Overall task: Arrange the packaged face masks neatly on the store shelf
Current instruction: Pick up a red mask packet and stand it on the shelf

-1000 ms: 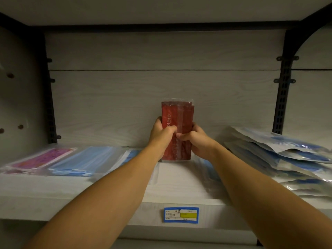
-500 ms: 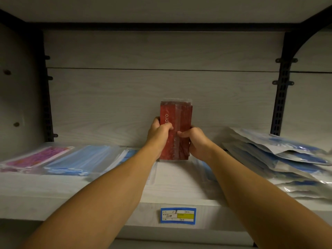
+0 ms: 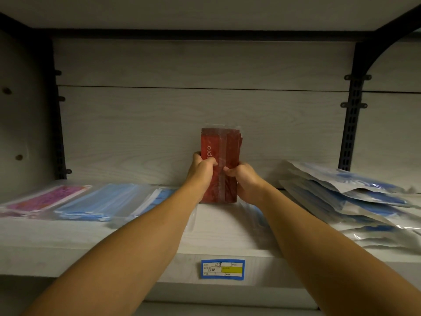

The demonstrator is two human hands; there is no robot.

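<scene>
Since a second ago both hands have shifted little on the red mask packs [image 3: 220, 165], though the stack now looks squarer, its lower edge resting on the shelf [image 3: 227, 229] close to the back panel [image 3: 182, 124]. Left hand [image 3: 201, 173] is wrapped around the stack's left side, fingers curled over the front near the white "pro" lettering. Right hand [image 3: 243, 181] clasps the right side, thumb pressed to the front beside the left fingers. Together they hold the upright packs squeezed between them, at the middle of the shelf's rear edge.

Toward the shelf's left end lie a pink mask pack [image 3: 49, 197] and, just beside it, a blue mask pack [image 3: 100, 201], both flat. At the right end a loose pile of blue-and-clear packs [image 3: 355, 197] sits slumped and uneven. On the shelf's front edge, between the forearms, is a blue price label [image 3: 222, 269] with a yellow patch.
</scene>
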